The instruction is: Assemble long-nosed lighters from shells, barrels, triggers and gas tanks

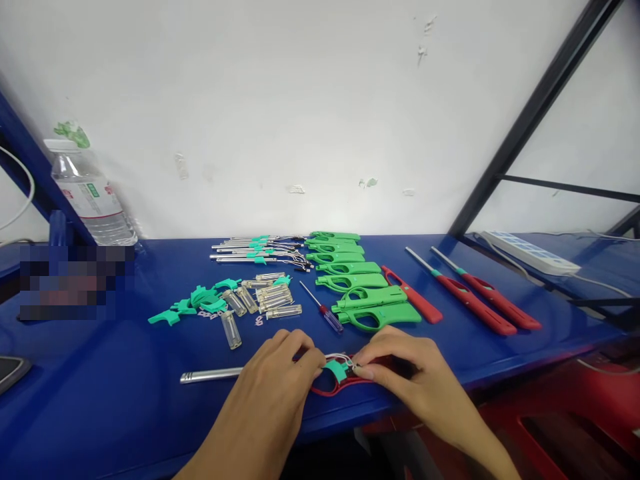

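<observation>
My left hand point(283, 373) presses down on a partly built lighter at the near edge of the blue table point(100, 400); its fingers are curled over the metal tube point(210, 375) where it joins the red handle shell point(340, 385). My right hand point(400, 363) pinches the teal trigger piece point(336, 369) and thin white wires sitting in that red shell. Both hands are closed on this one assembly.
Behind my hands lie green handle shells point(357, 287), a small screwdriver point(324, 309), clear fuel tanks point(260, 300), teal triggers point(200, 301), metal tubes with wires point(255, 252), finished red lighters point(475, 300), a loose red shell point(413, 295). A water bottle point(87, 193) stands far left, a power strip point(530, 252) far right.
</observation>
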A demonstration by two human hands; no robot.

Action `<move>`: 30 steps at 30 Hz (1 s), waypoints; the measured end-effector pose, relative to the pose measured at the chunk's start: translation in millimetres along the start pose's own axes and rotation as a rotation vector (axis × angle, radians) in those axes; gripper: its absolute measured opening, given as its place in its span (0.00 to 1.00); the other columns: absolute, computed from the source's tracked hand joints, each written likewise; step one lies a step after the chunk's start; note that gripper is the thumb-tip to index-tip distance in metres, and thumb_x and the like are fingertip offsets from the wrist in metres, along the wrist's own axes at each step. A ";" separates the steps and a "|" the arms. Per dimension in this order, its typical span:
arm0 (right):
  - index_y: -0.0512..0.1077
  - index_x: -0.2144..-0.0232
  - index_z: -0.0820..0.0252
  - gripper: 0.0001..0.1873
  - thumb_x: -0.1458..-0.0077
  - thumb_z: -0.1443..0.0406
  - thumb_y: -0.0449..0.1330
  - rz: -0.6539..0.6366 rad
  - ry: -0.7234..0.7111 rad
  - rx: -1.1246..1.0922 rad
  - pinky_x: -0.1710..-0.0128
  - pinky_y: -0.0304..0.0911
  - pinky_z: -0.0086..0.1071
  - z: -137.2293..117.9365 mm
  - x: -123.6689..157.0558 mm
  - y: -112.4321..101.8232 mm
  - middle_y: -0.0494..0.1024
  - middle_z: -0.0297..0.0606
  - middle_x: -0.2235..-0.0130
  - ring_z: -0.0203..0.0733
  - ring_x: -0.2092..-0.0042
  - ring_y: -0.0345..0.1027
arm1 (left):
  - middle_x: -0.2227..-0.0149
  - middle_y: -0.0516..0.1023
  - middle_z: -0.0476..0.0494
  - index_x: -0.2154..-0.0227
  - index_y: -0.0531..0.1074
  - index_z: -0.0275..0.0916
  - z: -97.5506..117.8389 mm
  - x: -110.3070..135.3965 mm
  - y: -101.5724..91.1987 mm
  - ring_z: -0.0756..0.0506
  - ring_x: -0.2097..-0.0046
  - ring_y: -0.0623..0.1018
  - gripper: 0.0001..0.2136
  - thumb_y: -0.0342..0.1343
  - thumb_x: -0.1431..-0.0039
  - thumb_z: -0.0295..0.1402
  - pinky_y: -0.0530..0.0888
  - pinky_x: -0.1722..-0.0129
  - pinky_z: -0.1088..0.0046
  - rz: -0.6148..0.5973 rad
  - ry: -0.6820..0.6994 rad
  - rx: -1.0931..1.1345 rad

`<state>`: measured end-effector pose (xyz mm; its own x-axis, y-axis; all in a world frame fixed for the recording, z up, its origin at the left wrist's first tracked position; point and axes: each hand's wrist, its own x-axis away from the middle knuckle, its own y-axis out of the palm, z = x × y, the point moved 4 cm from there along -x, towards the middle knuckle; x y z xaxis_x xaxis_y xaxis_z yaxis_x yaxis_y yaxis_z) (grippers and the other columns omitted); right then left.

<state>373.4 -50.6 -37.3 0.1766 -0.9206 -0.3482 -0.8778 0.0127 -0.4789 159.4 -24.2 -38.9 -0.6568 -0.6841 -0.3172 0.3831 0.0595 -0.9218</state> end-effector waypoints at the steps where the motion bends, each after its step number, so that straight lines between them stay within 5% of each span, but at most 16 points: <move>1: 0.85 0.63 0.50 0.04 0.35 0.60 0.69 0.001 -0.001 -0.005 0.61 0.69 0.34 0.4 0.2 0.0 0.85 0.34 0.64 0.43 0.62 0.77 | 0.57 0.81 0.45 0.58 0.78 0.43 -0.7 0.1 0.1 0.41 0.59 0.79 0.14 0.49 0.28 0.21 0.79 0.59 0.63 0.002 0.006 -0.005; 16: 0.85 0.63 0.50 0.04 0.35 0.61 0.70 0.012 -0.005 -0.004 0.61 0.68 0.32 -2.1 0.9 -0.3 0.85 0.33 0.65 0.41 0.63 0.77 | 0.56 0.83 0.47 0.56 0.79 0.43 -1.0 -1.6 -2.9 0.40 0.57 0.83 0.14 0.54 0.32 0.19 0.81 0.56 0.61 -0.038 -0.006 -0.012; 30: 0.84 0.63 0.49 0.02 0.39 0.63 0.73 -0.032 -0.018 0.002 0.59 0.69 0.32 -1.2 1.6 1.9 0.87 0.30 0.63 0.40 0.61 0.78 | 0.53 0.83 0.45 0.53 0.80 0.42 2.2 1.7 -3.8 0.40 0.56 0.83 0.21 0.48 0.36 0.14 0.82 0.55 0.62 -0.078 0.015 -0.042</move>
<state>371.4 -52.5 -37.8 0.2128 -0.9134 -0.3470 -0.8708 -0.0162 -0.4914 158.3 -27.3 -35.4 -0.6932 -0.6773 -0.2465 0.3026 0.0370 -0.9524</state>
